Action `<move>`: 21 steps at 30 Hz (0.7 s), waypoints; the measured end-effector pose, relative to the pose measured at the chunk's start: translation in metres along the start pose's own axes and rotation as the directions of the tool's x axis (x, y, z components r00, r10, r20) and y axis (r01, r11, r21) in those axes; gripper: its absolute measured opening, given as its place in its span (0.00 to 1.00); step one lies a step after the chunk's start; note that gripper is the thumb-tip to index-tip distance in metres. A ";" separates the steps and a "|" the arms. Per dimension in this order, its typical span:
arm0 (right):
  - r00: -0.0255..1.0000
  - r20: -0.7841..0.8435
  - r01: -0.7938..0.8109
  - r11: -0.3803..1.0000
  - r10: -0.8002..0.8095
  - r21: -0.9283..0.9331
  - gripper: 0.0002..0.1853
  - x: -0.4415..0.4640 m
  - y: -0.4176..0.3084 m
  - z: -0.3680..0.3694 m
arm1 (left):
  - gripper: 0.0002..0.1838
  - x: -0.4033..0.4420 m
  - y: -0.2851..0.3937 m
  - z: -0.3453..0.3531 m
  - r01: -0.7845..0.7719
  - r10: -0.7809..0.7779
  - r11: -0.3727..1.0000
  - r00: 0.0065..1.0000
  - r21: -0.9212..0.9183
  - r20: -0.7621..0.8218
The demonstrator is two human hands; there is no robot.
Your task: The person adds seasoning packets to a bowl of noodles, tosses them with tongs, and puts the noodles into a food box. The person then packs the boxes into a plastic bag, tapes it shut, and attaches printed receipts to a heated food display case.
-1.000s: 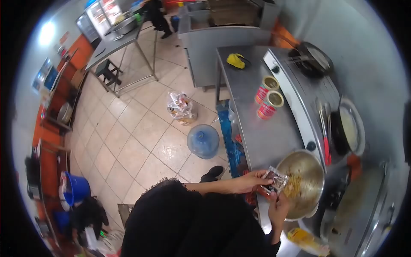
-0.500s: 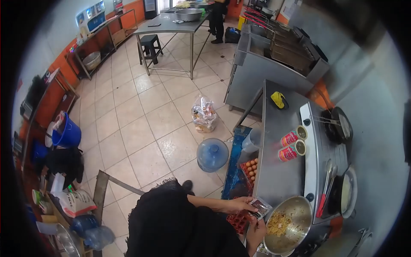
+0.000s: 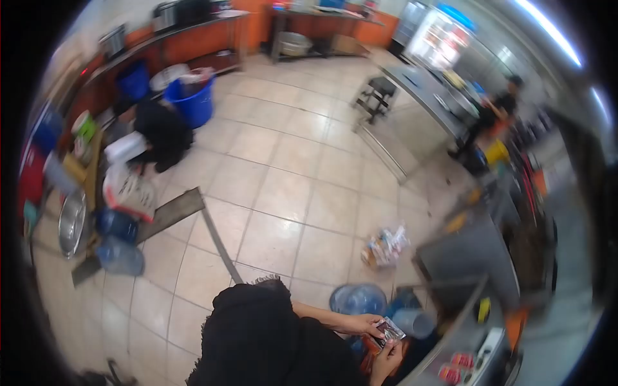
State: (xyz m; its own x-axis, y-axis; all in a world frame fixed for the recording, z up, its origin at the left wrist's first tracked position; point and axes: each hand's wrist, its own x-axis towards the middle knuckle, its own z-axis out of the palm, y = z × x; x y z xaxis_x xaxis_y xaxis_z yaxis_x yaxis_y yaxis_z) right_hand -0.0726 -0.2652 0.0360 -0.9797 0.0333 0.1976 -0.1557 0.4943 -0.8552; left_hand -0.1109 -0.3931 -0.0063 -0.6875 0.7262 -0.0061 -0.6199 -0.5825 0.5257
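Observation:
Both hands meet at the lower middle of the head view, around a small foil sachet (image 3: 391, 329) with a dark print. My left hand (image 3: 366, 324) pinches its near left side. From below, my right hand (image 3: 387, 356) closes on the sachet's lower edge. Whether the sachet is torn is too blurred to tell. Right of the hands runs the metal counter (image 3: 436, 347), bearing two red-labelled cans (image 3: 462, 359) and a yellow item (image 3: 483, 310).
A large blue water jug (image 3: 358, 300) and a filled plastic bag (image 3: 385, 247) are on the floor ahead. A low metal frame (image 3: 170, 215) lies left. Further off are a blue bucket (image 3: 192, 103), a steel table (image 3: 412, 106), a black stool (image 3: 376, 98) and a person (image 3: 496, 112).
My view has swung left and up, so the room appears shifted right. The steel bowl of food and the pans have left the view. Both hands keep hold of the sachet.

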 end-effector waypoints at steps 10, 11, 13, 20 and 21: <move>0.634 0.757 0.152 0.985 -0.160 0.080 0.12 0.104 -0.017 0.130 | 0.20 -0.097 0.066 -0.053 -0.426 0.474 0.876 0.671 0.227 -0.571; 0.571 0.800 0.154 0.981 -0.185 0.117 0.12 0.108 -0.019 0.140 | 0.20 -0.101 0.063 -0.060 -0.433 0.484 0.870 0.658 0.236 -0.577; 0.508 0.827 0.259 0.958 -0.240 0.119 0.11 0.111 -0.039 0.154 | 0.20 -0.106 0.055 -0.071 -0.514 0.566 0.805 0.511 0.298 -0.647; 0.333 0.925 0.145 0.979 -0.182 0.141 0.13 0.128 -0.039 0.181 | 0.24 -0.107 0.056 -0.075 -0.587 0.545 0.768 0.385 0.257 -0.745; 0.282 0.941 0.237 0.964 -0.189 0.122 0.13 0.136 -0.039 0.184 | 0.25 -0.105 0.057 -0.075 -0.589 0.529 0.770 0.375 0.245 -0.762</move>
State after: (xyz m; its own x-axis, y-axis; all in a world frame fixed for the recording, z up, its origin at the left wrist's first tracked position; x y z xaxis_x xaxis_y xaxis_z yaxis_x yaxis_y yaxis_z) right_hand -0.2230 -0.4393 0.0083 -0.3658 -0.9010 -0.2333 -0.3977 0.3779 -0.8361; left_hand -0.1025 -0.5298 -0.0394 -0.8735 -0.3141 -0.3721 0.0198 -0.7865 0.6173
